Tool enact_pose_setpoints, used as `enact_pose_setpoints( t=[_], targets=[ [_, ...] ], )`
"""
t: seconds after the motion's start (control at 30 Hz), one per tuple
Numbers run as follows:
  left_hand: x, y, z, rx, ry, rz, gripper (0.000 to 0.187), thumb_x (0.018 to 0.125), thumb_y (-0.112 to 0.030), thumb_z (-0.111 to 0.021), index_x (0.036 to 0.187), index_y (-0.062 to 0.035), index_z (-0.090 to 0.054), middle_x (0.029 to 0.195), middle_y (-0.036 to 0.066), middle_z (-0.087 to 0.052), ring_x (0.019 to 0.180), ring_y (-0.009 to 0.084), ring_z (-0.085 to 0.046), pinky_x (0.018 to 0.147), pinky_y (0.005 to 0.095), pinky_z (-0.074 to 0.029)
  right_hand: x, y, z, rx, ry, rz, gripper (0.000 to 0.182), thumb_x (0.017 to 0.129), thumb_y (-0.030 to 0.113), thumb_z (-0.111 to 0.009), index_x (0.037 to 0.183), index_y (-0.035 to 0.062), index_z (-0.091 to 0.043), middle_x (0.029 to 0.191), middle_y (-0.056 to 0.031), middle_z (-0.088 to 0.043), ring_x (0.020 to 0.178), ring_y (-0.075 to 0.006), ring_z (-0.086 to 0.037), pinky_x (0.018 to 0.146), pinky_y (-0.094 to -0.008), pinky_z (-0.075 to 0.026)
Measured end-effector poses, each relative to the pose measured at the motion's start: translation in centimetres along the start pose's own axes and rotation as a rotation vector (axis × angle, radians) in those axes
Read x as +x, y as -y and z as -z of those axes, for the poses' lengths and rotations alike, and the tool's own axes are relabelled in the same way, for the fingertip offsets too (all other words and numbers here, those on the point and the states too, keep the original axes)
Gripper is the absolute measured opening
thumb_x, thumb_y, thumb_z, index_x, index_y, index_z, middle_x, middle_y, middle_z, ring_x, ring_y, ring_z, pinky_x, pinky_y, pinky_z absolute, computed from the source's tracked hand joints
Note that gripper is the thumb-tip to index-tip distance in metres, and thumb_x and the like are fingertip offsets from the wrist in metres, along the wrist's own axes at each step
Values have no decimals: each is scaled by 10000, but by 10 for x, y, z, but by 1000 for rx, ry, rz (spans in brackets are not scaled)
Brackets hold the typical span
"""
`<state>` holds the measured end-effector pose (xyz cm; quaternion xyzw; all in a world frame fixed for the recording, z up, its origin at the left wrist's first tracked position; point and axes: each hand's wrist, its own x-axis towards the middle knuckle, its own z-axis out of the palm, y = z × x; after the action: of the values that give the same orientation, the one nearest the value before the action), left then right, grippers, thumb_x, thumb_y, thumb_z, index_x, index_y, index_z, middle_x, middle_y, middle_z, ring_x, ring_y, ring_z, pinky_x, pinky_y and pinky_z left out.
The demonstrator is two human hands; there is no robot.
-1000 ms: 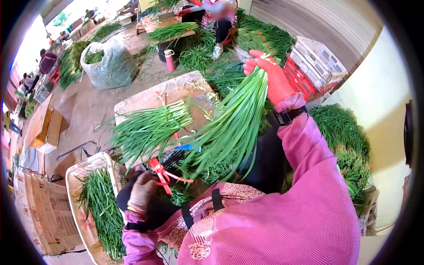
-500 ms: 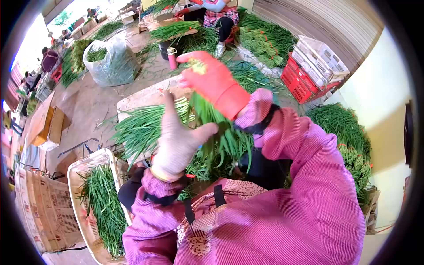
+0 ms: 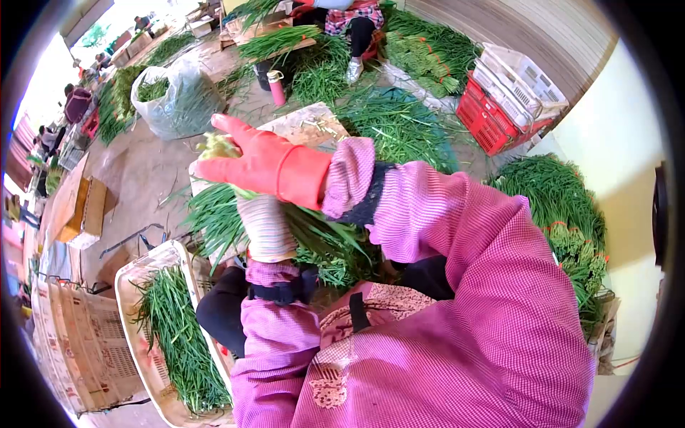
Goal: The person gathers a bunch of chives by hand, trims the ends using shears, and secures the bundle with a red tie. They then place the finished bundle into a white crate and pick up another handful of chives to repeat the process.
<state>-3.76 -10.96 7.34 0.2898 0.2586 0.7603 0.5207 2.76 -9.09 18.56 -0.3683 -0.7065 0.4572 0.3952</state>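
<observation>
My right hand [image 3: 264,162], in a red-orange rubber glove, is closed round the pale cut ends of a bunch of chives [image 3: 217,148]. Its green leaves trail below and to the right, past my left wrist. Just beneath it is my left hand [image 3: 265,225] in a whitish knit glove, close against the bunch; its fingers are hidden behind the red glove. More long green chives [image 3: 217,217] lie under both hands on a board [image 3: 310,125], which has small pale trimmings at its far end.
At lower left stands a cream crate [image 3: 128,314] of loose chives. A clear plastic bag [image 3: 178,107], a pink bottle [image 3: 277,89] and another person's legs [image 3: 360,43] are farther off. On the right are stacked red and white crates [image 3: 492,114] and banded chive bundles [image 3: 564,214].
My right hand has moved left and down with the bunch, from upper right of the left hand to above it. My left hand was spread open and apart; now the right hand covers its fingers.
</observation>
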Motion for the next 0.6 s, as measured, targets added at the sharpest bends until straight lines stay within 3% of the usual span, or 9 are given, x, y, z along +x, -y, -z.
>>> enact_pose_setpoints(
  t=[0.03, 0.07, 0.13, 0.2, 0.3, 0.37, 0.4, 0.53, 0.6],
  targets=[
    [-3, -20, -1, 203, -143, 137, 512, 922, -140, -576, 1393, -73, -384, 1161, 119, -613, 1053, 245, -610, 966, 392, -485, 4, -13, 4, 79, 62, 57, 736, 859, 362, -709, 1428, 19, -390, 1310, -175, -543, 1169, -221, -553, 963, -289, -445],
    [3, -32, 12, 152, -155, 267, 522, 861, -129, -642, 1342, -70, -448, 1017, 87, -646, 933, 236, -638, 943, 388, -503, 2, -12, 18, 83, 64, 58, 736, 859, 362, -709, 1428, 19, -390, 1310, -175, -543, 1169, -221, -553, 963, -289, -445],
    [5, -40, 42, 15, -46, 119, 462, 879, -163, -639, 1302, -62, -484, 982, 60, -634, 926, 227, -627, 956, 418, -495, -11, -13, 58, 113, 254, 185, 575, 947, 305, -602, 1416, 30, -416, 1335, -139, -526, 1203, -228, -536, 990, -316, -437],
    [5, -48, 66, -230, 2, 79, 477, 872, -200, -661, 1290, -61, -479, 960, 26, -623, 982, 225, -606, 1040, 499, -416, -26, -31, 85, -107, 206, 181, 465, 991, 287, -522, 1386, 48, -467, 1334, -92, -535, 1212, -197, -524, 994, -323, -440],
    [10, -54, 106, -345, 7, 97, 378, 893, -172, -636, 1242, -104, -506, 960, 20, -633, 989, 243, -621, 1058, 539, -390, -58, -51, 114, -92, 216, 23, 445, 1011, 322, -480, 1352, 38, -500, 1345, -76, -529, 1235, -166, -503, 988, -313, -445],
    [9, -56, 121, -352, -21, 82, 353, 883, -170, -645, 1209, -90, -532, 972, 21, -641, 1001, 247, -623, 1060, 548, -392, -82, -49, 115, 191, 106, -237, 435, 1025, 337, -450, 1330, 37, -522, 1318, -74, -556, 1208, -159, -529, 960, -303, -460],
    [9, -57, 126, -364, -46, 81, 330, 880, -166, -649, 1183, -83, -550, 975, 22, -644, 1003, 248, -624, 1058, 550, -395, -89, -53, 117, 194, 112, -235, 435, 1025, 337, -450, 1330, 37, -522, 1318, -74, -556, 1208, -159, -529, 960, -303, -460],
    [5, -56, 130, -396, -108, 78, 276, 876, -165, -652, 1125, -70, -581, 957, 22, -644, 990, 250, -624, 1052, 553, -403, -106, -53, 105, 145, 34, -218, 393, 1023, 327, -450, 1257, 43, -587, 1171, -75, -648, 1019, -153, -636, 867, -293, -506],
    [5, -52, 132, -421, -150, 107, 241, 881, -172, -650, 1090, -66, -595, 939, 20, -640, 975, 248, -624, 1056, 555, -400, -112, -37, 94, 64, 28, -300, 281, 987, 245, -503, 1103, 34, -648, 986, -62, -686, 812, -115, -646, 716, -270, -533]
  ],
)
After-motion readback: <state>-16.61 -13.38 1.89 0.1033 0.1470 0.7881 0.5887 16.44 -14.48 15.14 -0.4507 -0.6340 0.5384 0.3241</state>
